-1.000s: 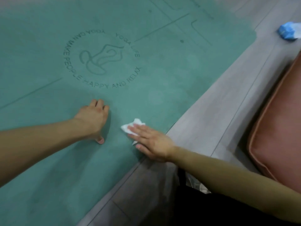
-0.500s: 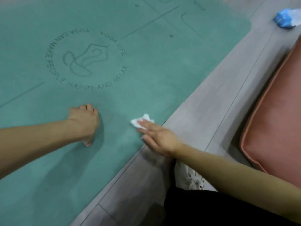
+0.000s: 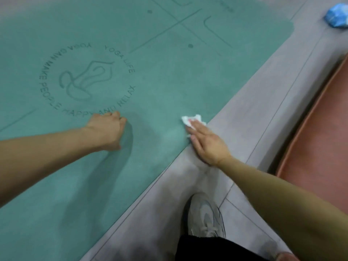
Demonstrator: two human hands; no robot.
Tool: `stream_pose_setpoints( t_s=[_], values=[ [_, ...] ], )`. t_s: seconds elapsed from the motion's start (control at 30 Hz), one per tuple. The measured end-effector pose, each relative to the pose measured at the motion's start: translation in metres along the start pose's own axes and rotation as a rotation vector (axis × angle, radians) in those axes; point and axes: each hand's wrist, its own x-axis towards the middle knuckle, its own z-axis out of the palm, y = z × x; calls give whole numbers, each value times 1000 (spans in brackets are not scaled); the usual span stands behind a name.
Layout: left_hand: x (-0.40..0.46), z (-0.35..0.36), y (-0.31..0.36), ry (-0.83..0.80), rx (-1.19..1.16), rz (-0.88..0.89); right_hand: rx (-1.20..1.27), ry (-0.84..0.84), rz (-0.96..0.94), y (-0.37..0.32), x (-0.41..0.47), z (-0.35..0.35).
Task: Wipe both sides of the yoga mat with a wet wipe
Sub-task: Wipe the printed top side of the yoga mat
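A teal yoga mat (image 3: 169,76) lies flat on the floor, with a round embossed logo and lettering near its middle. A crumpled white wet wipe (image 3: 188,120) sits at the mat's right edge. My right hand (image 3: 206,143) lies flat with straight fingers pressing the wipe onto the mat, its palm over the mat's edge. My left hand (image 3: 108,129) rests on the mat below the logo, its fingers curled under into a fist, holding nothing.
Grey wood-look floor (image 3: 254,113) runs along the mat's right side. A pink cushion (image 3: 320,140) lies at the far right. A blue wipe packet (image 3: 337,15) sits at the top right. My grey sneaker (image 3: 205,215) stands on the floor below my right arm.
My right hand has slid the wipe to the right, from inside the mat to its edge. My left hand's fingers have curled under into a fist.
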Motion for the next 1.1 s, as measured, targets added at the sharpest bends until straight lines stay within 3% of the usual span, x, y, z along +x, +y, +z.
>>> stream_pose_setpoints(
  t_s=[0.07, 0.13, 0.23, 0.37, 0.43, 0.5, 0.63, 0.77, 0.83, 0.97, 1.1],
  values=[
    [12, -7, 3, 8, -41, 2, -11, 91, 380, 48, 11, -26],
    [24, -14, 8, 29, -55, 23, 47, 139, 507, 53, 18, -28],
    [41, -25, 9, 37, -115, 0, 159, 197, 329, -1, 15, 3],
    [55, -40, 11, 56, -209, -87, 178, -27, -282, -81, -5, 58],
    [55, -46, 14, 74, -227, -67, 113, -84, -482, -75, 8, 65],
    [50, -56, 7, 96, -190, -5, 38, -46, -430, -44, 34, 50],
    [31, -59, -16, 265, -246, -34, -95, 0, 29, 31, 82, 2],
    [22, -37, -28, 299, -378, -175, -2, 52, 227, 15, 93, 3],
    [15, -23, -39, 286, -352, -196, 45, 38, 155, -31, 76, 24],
    [-9, 5, -61, 270, -384, -268, 79, -54, -201, -110, 49, 54],
    [-29, 43, -87, 231, -408, -314, 9, 123, -101, -95, 93, 41]
  ],
)
